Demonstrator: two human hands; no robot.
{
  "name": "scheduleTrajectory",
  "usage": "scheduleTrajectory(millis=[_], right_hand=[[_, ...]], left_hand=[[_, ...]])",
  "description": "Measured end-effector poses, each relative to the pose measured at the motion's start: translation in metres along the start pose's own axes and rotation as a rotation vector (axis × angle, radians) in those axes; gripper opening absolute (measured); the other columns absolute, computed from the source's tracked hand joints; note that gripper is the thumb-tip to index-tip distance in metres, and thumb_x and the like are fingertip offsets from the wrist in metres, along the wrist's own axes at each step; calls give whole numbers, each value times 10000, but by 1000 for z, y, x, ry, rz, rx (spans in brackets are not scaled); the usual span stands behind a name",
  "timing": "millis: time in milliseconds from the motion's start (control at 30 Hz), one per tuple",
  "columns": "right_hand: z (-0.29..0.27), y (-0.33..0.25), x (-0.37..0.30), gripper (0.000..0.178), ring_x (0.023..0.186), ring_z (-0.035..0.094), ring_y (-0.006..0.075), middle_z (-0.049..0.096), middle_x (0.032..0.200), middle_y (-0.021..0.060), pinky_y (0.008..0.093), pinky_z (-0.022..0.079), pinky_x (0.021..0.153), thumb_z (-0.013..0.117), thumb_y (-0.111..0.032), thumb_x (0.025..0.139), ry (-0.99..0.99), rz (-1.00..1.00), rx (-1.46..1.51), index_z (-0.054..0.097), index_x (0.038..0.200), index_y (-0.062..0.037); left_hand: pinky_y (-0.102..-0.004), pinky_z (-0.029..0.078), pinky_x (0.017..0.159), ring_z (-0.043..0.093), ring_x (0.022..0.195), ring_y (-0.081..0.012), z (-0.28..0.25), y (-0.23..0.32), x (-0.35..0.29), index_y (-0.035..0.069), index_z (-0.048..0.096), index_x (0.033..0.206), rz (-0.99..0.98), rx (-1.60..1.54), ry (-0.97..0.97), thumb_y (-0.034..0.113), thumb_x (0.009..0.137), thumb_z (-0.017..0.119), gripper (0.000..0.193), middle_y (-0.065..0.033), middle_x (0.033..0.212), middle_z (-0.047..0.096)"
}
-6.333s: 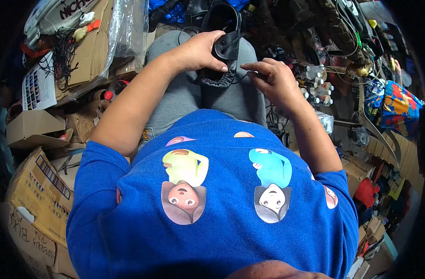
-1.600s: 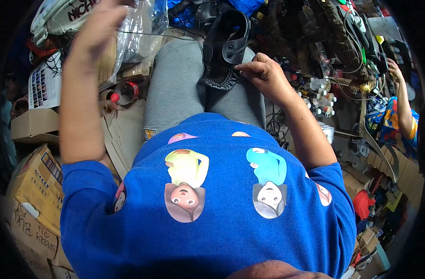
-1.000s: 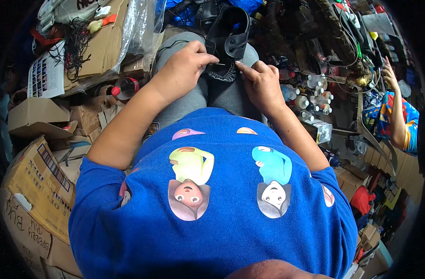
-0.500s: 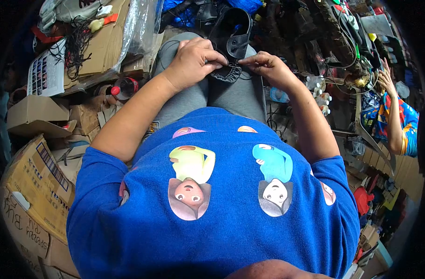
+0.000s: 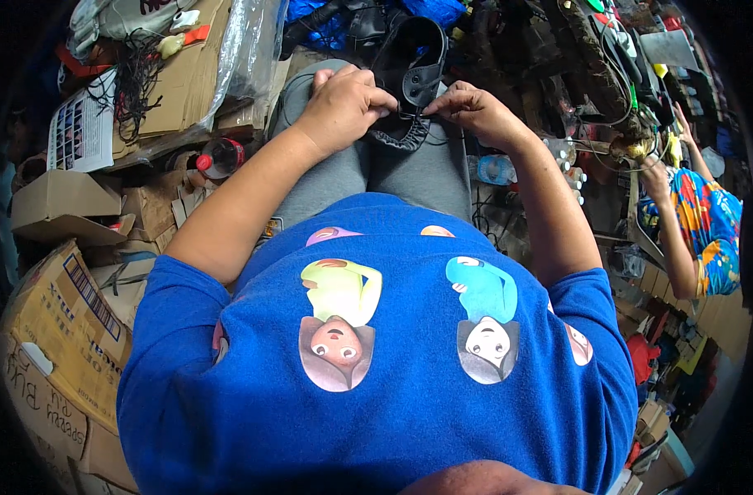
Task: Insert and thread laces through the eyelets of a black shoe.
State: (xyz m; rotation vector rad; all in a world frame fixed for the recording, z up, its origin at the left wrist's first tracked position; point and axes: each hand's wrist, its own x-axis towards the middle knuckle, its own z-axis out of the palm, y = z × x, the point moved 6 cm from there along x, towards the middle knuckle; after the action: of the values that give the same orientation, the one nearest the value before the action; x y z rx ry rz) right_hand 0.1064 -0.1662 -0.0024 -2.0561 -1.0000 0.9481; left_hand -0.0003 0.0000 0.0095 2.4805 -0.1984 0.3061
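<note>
A black leather shoe upper [image 5: 418, 78] with metal eyelets lies between my knees, its ankle opening facing away from me. Its near end has a gathered, puckered rim [image 5: 403, 140]. At the left edge of the shoe, my left hand [image 5: 341, 107] is closed, thumb and forefinger pinched by a thin black thread. A loop of dark thread [image 5: 287, 81] curves over my left thigh. From the other side, my right hand [image 5: 474, 114] has thumb and forefinger pressed together at the shoe's edge; what they pinch is too small to make out.
Cardboard boxes [image 5: 67, 206] and flattened cardboard [image 5: 178, 91] crowd my left, with a cola bottle [image 5: 221, 157] beside my leg. Plastic bottles [image 5: 496, 169] stand right of my knee. Farther right sits another person in a colourful shirt [image 5: 706, 219]. A curved blade [image 5: 669, 264] is nearby.
My hands have drawn slightly apart at the shoe, my left fingers lifting off its edge. The gathered rim has shifted a little. The other person's arms have moved lower.
</note>
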Motion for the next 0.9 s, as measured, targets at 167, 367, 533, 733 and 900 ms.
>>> scheduleTrajectory(millis=[167,367,533,733,900], right_hand=[[0,0,0,237,890,528,152,542,896,20,270,424,831,623,-58,834,-14,-6,25,730,1002,-187],[0,0,-1,241,886,522,150,523,906,20,261,421,821,616,-49,834,-25,20,56,728,1006,-175],[1,4,0,231,864,515,139,508,904,17,253,429,787,626,-58,832,-23,0,74,728,1007,-170],[0,4,0,216,857,513,135,509,907,13,255,431,776,630,-73,840,-29,-10,54,727,1006,-171],[0,1,-1,217,854,512,135,508,900,12,259,428,779,631,-69,837,-21,-7,61,727,1006,-166]], left_hand=[[-363,293,823,523,868,-180,1,0,0,195,721,880,3,-2,-1,149,743,695,147,11,766,546],[-361,290,825,526,860,-177,1,0,0,190,720,878,3,-1,-3,147,746,694,141,14,768,548],[-362,290,832,527,864,-178,1,0,0,190,720,877,4,-4,-9,141,747,692,142,13,762,547],[-372,287,846,509,910,-173,4,-4,0,247,728,869,-22,-14,-46,154,742,687,162,32,788,555],[-372,286,846,511,909,-172,3,-3,0,245,728,868,-23,-8,-57,152,743,687,161,34,793,556]])
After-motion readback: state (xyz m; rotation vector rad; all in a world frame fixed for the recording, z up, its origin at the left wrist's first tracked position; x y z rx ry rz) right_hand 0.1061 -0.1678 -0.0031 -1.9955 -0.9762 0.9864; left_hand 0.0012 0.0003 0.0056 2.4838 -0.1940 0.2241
